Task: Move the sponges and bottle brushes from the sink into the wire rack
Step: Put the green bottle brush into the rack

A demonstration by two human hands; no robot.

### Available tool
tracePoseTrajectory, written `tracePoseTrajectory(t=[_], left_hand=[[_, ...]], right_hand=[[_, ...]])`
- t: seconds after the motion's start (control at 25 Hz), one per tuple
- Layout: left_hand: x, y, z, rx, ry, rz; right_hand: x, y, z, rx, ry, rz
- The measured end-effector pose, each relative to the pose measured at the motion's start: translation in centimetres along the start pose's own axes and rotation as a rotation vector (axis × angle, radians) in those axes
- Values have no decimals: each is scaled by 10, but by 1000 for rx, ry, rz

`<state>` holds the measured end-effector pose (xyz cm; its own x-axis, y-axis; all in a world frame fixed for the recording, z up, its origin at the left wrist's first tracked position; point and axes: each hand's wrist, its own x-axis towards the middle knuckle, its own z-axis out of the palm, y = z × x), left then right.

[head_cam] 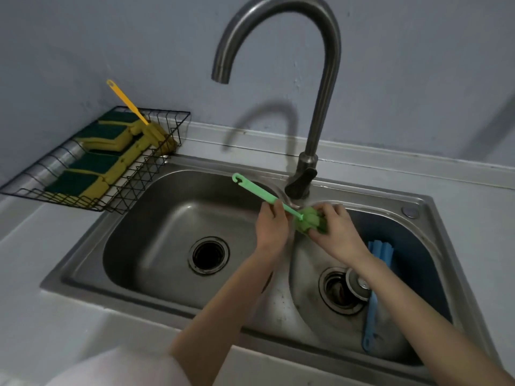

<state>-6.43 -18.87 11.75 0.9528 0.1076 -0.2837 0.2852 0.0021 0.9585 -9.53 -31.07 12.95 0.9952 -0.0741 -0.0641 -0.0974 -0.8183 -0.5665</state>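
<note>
Both hands hold a green bottle brush (pixel 255 190) above the divider of the steel double sink (pixel 423 201). My left hand (pixel 271 228) grips its handle; my right hand (pixel 335 235) is closed around its green sponge head. A blue bottle brush (pixel 374 296) lies in the right basin, partly hidden by my right forearm. The black wire rack (pixel 156 165) on the counter at the left holds several yellow-and-green sponges (pixel 89 162) and a yellow bottle brush (pixel 131 105) with its handle sticking up.
A tall curved steel faucet (pixel 320 107) rises behind the sink, just beyond my hands. The left basin has an open drain (pixel 208 256); the right drain (pixel 342 291) has a strainer. Grey counter surrounds the sink; a wall stands behind.
</note>
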Motion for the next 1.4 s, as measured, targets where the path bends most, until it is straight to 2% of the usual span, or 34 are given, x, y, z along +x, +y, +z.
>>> tracePoseTrajectory(t=[0.36, 0.56, 0.88, 1.12, 1.4], left_hand=[[17, 46, -131, 2, 152, 131], [47, 69, -213, -11, 175, 200], [114, 122, -317, 110, 183, 351], [170, 150, -357, 78, 135, 373], [227, 134, -353, 62, 48, 234]], right_hand=[[17, -123, 34, 6, -29, -210], [41, -200, 69, 38, -30, -284], [100, -304, 117, 5, 41, -354], [154, -351, 134, -28, 38, -341], [210, -353, 153, -212, -59, -269]])
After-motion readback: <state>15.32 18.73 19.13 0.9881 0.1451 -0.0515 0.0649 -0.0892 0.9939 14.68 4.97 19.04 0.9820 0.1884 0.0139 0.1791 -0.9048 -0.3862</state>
